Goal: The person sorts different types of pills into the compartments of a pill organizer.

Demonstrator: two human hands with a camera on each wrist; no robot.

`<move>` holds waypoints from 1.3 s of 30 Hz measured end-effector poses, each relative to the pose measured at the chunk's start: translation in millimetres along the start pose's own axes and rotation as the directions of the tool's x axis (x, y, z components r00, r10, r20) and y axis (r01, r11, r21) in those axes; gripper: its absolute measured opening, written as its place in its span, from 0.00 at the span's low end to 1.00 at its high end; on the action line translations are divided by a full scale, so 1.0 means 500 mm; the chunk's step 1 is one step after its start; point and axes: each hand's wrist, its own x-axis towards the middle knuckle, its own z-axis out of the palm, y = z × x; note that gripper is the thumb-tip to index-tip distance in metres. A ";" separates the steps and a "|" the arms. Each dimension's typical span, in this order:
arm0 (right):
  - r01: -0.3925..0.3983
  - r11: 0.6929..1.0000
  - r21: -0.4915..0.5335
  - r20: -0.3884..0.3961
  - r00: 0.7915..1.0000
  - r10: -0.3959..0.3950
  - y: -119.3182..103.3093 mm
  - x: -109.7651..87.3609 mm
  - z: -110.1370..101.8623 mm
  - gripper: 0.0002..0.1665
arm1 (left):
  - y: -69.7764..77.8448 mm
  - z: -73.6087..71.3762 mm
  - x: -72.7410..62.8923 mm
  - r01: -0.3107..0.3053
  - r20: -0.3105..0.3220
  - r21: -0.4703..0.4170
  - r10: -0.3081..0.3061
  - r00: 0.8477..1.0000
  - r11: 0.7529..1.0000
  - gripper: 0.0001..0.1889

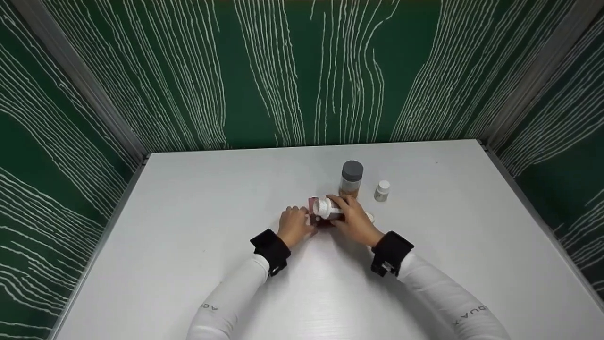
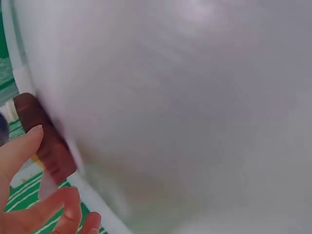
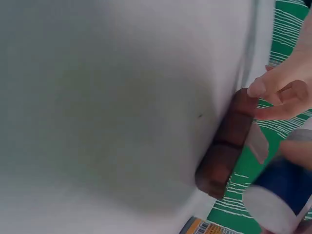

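Low over the table lies a dark red pill organizer (image 3: 226, 141) with a row of sections, and a translucent flap (image 3: 258, 141) stands out from its side. My left hand (image 1: 295, 224) holds its left end, thumb (image 2: 22, 148) against the side. My right hand (image 1: 356, 222) grips a white bottle (image 1: 325, 208) with a dark blue label, tipped on its side, its white end pointing left above the organizer. The organizer's middle is partly hidden by the bottle in the head view. A white round cap (image 1: 370, 217) shows just beyond my right hand.
Behind my right hand stands a clear jar (image 1: 350, 182) with a grey lid and orange-brown contents. To its right is a small white bottle (image 1: 382, 191). The white table (image 1: 188, 203) ends at green walls (image 1: 264, 94) with white lines.
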 end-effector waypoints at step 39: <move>-0.113 0.994 -0.006 0.278 0.954 0.111 0.036 -0.028 -0.097 0.27 | 0.073 -0.017 -0.067 -0.120 0.098 -0.443 0.181 0.979 0.889 0.24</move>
